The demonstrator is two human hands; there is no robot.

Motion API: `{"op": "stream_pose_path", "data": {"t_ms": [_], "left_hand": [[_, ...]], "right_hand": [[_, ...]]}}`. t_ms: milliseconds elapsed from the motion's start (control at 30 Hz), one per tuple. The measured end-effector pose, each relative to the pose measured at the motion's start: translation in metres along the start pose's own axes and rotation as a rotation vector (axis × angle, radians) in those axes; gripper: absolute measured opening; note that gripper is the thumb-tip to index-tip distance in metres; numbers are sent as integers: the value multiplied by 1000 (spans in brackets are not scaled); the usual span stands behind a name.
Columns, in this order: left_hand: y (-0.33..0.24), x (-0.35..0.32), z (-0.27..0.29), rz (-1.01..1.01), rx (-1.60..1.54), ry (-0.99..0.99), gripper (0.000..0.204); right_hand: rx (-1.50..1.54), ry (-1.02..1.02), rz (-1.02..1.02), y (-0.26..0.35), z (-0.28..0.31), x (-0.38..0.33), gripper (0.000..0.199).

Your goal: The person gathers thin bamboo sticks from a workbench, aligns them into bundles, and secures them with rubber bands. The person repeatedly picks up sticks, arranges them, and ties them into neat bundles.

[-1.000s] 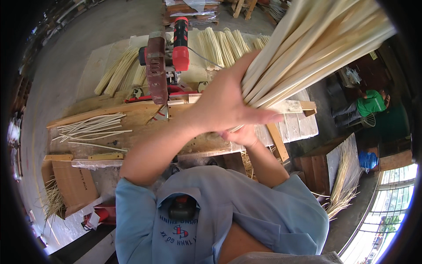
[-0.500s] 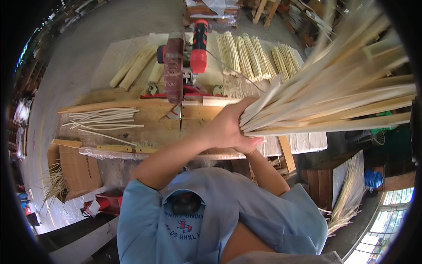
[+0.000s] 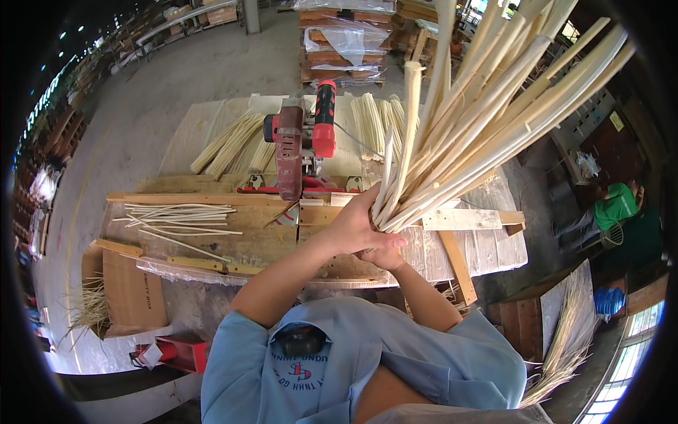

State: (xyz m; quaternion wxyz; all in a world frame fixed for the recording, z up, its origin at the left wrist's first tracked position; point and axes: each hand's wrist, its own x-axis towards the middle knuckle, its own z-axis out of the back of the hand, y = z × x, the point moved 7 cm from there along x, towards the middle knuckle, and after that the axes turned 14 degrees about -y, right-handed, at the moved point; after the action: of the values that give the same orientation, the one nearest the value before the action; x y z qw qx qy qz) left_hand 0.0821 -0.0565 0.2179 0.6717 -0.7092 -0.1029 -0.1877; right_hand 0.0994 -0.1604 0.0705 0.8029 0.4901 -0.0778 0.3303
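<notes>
A thick bundle of pale cane sticks fans up and to the right over the workbench, its lower ends gathered in my two hands. My left hand is closed around the gathered ends. Just below and partly behind it, my right hand is closed at the bundle's base, its fingers mostly hidden. Left of the hands stands a red and black miter saw on the bench. Loose thin sticks lie on the wooden board left of the saw.
More stick bundles rest across the bench's far side. A plank lies at its right. On the floor are a cardboard box holding scraps and a red case. A person in green is at far right; wrapped pallets stand behind.
The bundle has swung from pointing mostly right to a steeper upward tilt, and my hands have shifted slightly left. The view has tilted up, bringing in more of the floor beyond.
</notes>
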Motion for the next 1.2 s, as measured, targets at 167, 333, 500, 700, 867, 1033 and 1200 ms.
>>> {"op": "stream_pose_path", "data": {"t_ms": [167, 333, 500, 700, 867, 1033, 1200], "left_hand": [[-11, -1, 0, -33, 19, -12, 98], [-17, -3, -3, -3, -28, -17, 100], [-28, -6, -1, -18, -103, -66, 99], [-32, -8, 14, -22, -209, -189, 95], [-30, -20, 47, -46, -272, -326, 79], [-38, -58, 82, -153, -208, -509, 52], [25, -141, 129, 254, -36, -1030, 46]], "right_hand": [[82, -43, -7, 5, 4, 0, 53], [30, 179, -119, -10, -3, 1, 45], [-9, 331, -187, -11, 0, 10, 53], [240, 489, -451, -21, -2, 19, 81], [269, 443, -467, -2, -6, 37, 95], [543, 329, -408, -12, 2, 37, 86], [469, 248, -255, -26, 43, 43, 69]]}}
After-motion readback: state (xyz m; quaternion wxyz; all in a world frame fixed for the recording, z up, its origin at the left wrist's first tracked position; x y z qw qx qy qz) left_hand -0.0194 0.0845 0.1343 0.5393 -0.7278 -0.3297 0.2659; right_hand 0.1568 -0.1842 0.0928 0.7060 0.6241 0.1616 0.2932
